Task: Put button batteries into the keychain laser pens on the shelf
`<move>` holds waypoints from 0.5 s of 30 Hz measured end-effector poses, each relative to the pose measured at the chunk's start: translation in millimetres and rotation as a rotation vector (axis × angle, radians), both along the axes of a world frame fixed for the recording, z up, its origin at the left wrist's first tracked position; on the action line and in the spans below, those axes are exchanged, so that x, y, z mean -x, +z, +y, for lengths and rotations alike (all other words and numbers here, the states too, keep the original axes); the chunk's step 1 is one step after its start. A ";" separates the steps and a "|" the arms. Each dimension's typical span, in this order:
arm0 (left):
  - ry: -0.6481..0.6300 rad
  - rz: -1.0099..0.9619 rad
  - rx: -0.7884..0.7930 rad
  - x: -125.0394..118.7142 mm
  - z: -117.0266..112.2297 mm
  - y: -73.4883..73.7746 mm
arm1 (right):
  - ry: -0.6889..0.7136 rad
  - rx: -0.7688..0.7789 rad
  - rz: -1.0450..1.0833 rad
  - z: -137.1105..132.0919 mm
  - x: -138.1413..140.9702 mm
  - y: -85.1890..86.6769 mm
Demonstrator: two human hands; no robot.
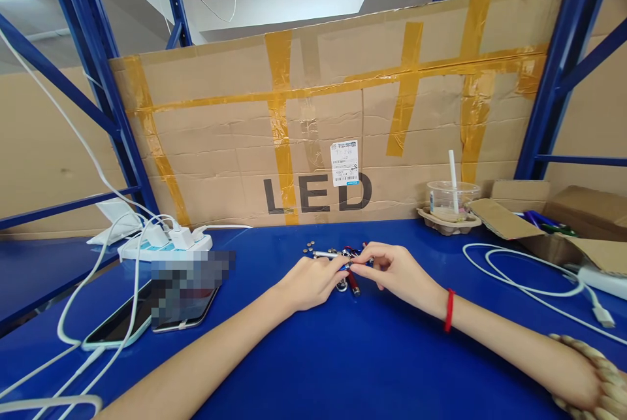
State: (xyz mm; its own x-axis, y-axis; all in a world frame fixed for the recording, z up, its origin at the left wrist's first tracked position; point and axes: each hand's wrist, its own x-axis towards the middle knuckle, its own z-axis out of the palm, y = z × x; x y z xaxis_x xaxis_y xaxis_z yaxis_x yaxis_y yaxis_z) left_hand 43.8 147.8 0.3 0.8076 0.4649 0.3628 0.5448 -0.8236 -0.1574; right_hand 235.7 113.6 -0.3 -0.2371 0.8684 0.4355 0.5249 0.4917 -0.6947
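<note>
Both my hands meet at the middle of the blue table (343,355). My left hand (313,279) is curled, its fingers closed on a small blue pen-shaped light (344,266). My right hand (392,270), with a red string on its wrist, pinches the same small piece from the right. Under the fingers lies a dark red pen light (353,284). A silver pen light (326,254) lies just behind my left hand. Several small round button cells (309,247) are scattered beside it.
A taped cardboard sheet marked LED (318,194) stands behind. At left are a white power strip (164,245) with chargers, cables and two phones (147,315). At right are a plastic cup with a straw (445,201), open cardboard boxes (563,224) and a white cable (519,283).
</note>
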 end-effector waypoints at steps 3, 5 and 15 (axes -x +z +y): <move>-0.008 -0.008 -0.005 0.2 0.2 0.0 | -0.001 -0.001 -0.001 -0.1 -0.7 -1.0; -0.007 -0.007 0.001 0.1 0.3 -0.2 | 0.002 -0.001 -0.002 0.0 -0.8 -0.8; -0.049 -0.072 0.057 0.7 0.0 -0.9 | 0.040 -0.134 -0.048 -3.7 -0.8 7.3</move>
